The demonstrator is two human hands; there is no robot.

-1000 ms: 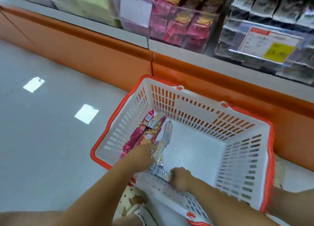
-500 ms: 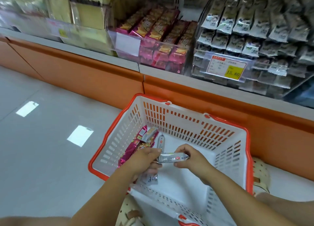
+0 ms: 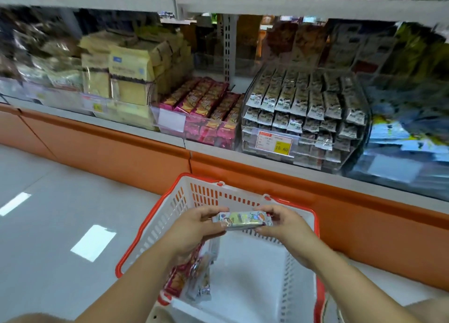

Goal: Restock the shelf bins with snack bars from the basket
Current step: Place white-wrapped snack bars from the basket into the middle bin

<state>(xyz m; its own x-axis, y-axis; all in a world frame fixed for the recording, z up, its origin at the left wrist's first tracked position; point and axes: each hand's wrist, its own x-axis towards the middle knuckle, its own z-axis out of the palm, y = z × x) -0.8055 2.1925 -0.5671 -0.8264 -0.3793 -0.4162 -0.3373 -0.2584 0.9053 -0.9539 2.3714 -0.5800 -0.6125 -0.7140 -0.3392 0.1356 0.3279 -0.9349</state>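
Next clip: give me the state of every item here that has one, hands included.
Snack bar: held level above the basket, pinched at both ends.
Left hand: grips the bar's left end.
Right hand: grips its right end.
Basket: on the floor, a few packets left along one side.
Pink bar bin: nearly full.
Silver packet bin: full rows.

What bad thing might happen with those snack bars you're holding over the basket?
The snack bars are pinched only at their ends between the left hand and right hand, so one might slip and fall into the basket. The bin of silver packets looks nearly full, so added bars may slide off. The pink bin sits right beside it, so a mix-up is possible.
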